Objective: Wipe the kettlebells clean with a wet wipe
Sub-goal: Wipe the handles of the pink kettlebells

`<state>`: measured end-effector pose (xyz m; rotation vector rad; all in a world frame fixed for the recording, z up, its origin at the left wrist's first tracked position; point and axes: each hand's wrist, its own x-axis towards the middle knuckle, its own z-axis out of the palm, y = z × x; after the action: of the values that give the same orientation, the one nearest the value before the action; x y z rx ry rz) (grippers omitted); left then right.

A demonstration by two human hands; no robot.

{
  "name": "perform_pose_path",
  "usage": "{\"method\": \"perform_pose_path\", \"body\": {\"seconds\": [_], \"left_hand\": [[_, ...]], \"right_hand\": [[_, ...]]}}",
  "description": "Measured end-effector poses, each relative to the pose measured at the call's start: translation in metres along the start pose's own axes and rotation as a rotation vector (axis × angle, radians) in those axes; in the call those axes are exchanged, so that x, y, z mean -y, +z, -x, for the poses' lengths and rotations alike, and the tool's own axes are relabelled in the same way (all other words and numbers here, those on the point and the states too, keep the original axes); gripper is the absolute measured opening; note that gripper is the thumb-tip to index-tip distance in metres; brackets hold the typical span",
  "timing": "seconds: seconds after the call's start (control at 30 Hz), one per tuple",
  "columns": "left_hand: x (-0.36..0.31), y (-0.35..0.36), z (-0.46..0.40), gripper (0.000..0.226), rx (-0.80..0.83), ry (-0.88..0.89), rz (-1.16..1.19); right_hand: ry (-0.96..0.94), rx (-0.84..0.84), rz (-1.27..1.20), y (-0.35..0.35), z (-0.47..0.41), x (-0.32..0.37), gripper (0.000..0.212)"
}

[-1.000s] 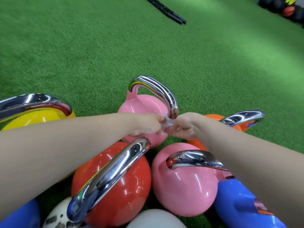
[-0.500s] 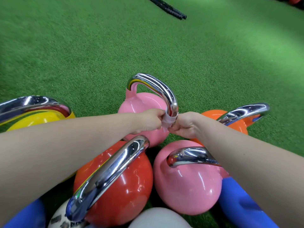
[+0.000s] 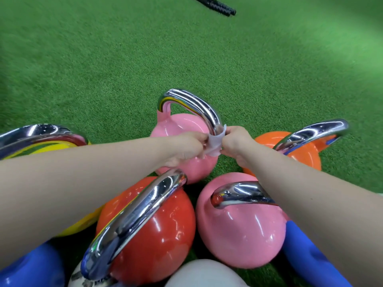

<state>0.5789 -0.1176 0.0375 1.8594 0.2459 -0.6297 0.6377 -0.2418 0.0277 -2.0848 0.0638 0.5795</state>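
Note:
A cluster of glossy kettlebells with chrome handles stands on green turf. The far pink kettlebell [image 3: 182, 129] sits at the centre. A white wet wipe [image 3: 214, 142] is looped round the near leg of its chrome handle [image 3: 199, 106]. My left hand [image 3: 189, 149] pinches the wipe's left end and my right hand [image 3: 236, 142] pinches its right end, the wipe stretched between them. In front stand a red kettlebell [image 3: 157, 235] and a second pink kettlebell [image 3: 242, 230].
An orange kettlebell [image 3: 300, 154] is at the right and a yellow kettlebell [image 3: 51, 146] at the left. Blue kettlebells [image 3: 310, 259] and white ones [image 3: 205, 274] crowd the bottom edge. A black battle rope [image 3: 217, 6] lies on the green turf [image 3: 103, 59] far ahead.
Both hands have moved up and slightly apart along the handle's leg, pulling the wipe wider around the chrome. The view has shifted a little.

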Motion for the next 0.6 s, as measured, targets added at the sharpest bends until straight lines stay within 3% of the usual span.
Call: {"method": "perform_pose_path", "body": {"seconds": [0.13,0.27,0.37,0.43,0.5,0.6], "left_hand": [[0.002,0.007,-0.004,0.053,-0.012,-0.060,-0.121],[0.001,0.006,-0.007,0.045,-0.046,-0.080,0.081],[0.000,0.004,-0.009,0.048,-0.260,-0.071,0.209],[0.000,0.003,-0.007,0.043,-0.320,-0.066,0.248],[-0.001,0.003,-0.005,0.030,-0.335,-0.072,0.167],[0.003,0.001,-0.005,0.019,-0.438,-0.062,0.051]], "right_hand": [[0.143,0.207,-0.070,0.003,0.009,0.004,0.007],[0.297,0.421,-0.130,0.005,0.013,0.005,0.030],[0.331,0.417,-0.185,0.003,0.012,0.004,0.025],[0.334,0.372,-0.171,0.004,0.011,0.005,0.034],[0.335,0.339,-0.151,0.004,0.011,0.004,0.047],[0.320,0.326,-0.060,0.006,0.013,0.005,0.038]]}}
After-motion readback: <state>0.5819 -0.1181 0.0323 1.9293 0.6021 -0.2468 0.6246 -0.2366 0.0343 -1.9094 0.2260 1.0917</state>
